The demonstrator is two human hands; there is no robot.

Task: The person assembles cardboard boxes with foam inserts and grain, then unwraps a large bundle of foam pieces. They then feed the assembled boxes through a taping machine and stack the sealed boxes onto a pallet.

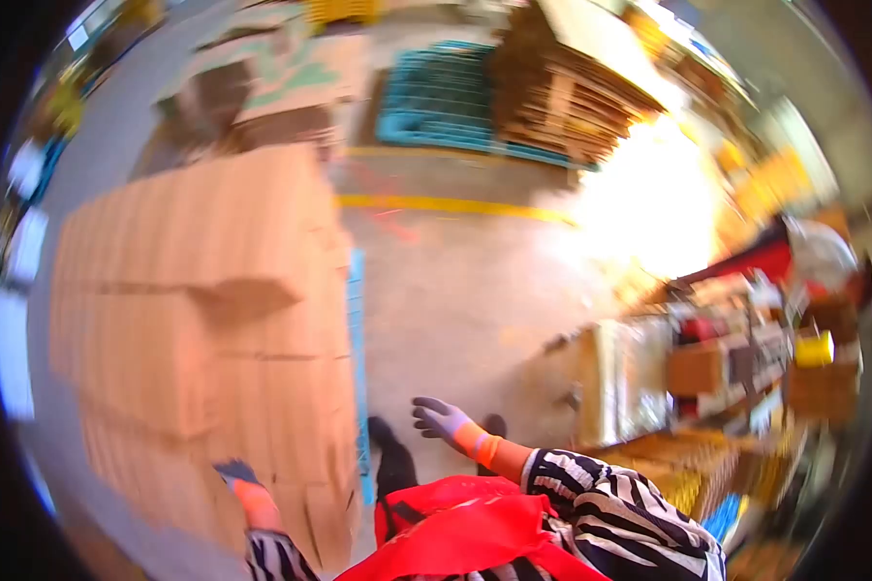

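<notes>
My left hand, in a dark-fingered glove with an orange cuff, is over the near part of a large stack of brown cardboard; whether it touches the stack I cannot tell, and its fingers are blurred. My right hand, in a grey and orange glove, hangs over the concrete floor in front of my body. Its fingers are apart and hold nothing. The stack stands on a blue pallet, whose edge shows along its right side.
Past a yellow floor line are a blue pallet and piled flat cardboard. More cardboard lies at the back left. A cluttered workbench stands on the right, with a person in red beyond it.
</notes>
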